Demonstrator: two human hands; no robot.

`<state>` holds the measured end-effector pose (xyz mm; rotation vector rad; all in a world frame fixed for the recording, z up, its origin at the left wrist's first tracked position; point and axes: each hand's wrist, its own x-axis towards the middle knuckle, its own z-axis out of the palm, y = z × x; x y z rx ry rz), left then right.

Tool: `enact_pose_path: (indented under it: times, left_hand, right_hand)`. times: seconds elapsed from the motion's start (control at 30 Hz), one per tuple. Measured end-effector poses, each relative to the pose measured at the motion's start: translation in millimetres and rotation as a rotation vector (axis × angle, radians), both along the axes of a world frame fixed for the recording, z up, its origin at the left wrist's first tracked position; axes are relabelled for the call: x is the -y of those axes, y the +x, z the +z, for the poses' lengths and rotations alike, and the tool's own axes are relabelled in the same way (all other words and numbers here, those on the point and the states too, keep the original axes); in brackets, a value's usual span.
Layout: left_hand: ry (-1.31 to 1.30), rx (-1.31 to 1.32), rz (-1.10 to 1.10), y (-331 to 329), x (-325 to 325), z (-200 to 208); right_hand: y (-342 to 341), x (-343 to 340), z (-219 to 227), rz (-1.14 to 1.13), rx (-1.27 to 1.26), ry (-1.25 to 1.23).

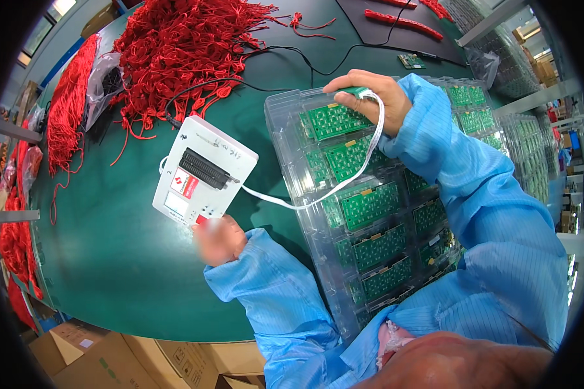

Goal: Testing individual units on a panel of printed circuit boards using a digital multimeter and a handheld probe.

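Note:
My right hand (376,100) pinches a green circuit board (352,91) above the far end of a clear plastic tray (284,123). A white cable (331,192) ends in a plug at that board and loops back to a white chip programmer (204,172). The programmer lies tilted on the green table, with a black socket (204,170), a small screen and a red button (202,220). My left hand (220,241) is at the programmer's near edge beside the button; its fingers are smeared. Rows of green circuit boards (370,206) lie in the tray under my right arm.
A heap of red knotted cords (182,58) covers the far left of the table (110,259). Red tassels (71,110) hang beside a clear bag (104,84). A black cable (292,48) crosses to a dark mat (396,32). Cardboard boxes (117,360) stand below; more trays (529,149) are at right.

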<state>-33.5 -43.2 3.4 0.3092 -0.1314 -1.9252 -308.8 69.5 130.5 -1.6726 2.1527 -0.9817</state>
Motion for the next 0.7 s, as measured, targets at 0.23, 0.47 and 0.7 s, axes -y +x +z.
enact_pose_path:
  times: [0.23, 0.47, 0.7]
  left_hand:
    - [0.019, 0.009, 0.011, -0.5, -1.5, -0.1]
    - [0.002, 0.019, 0.033, 0.2, -1.9, -0.5]
    - [0.037, 0.035, 0.027, -0.2, -3.5, 3.1]
  right_hand:
    - [14.0, 11.9, -9.6, -0.152, 0.637, -0.078]
    - [21.1, 15.0, -25.9, -0.260, 0.692, -0.178]
    - [25.2, 13.2, -27.4, -0.276, 0.586, -0.166]
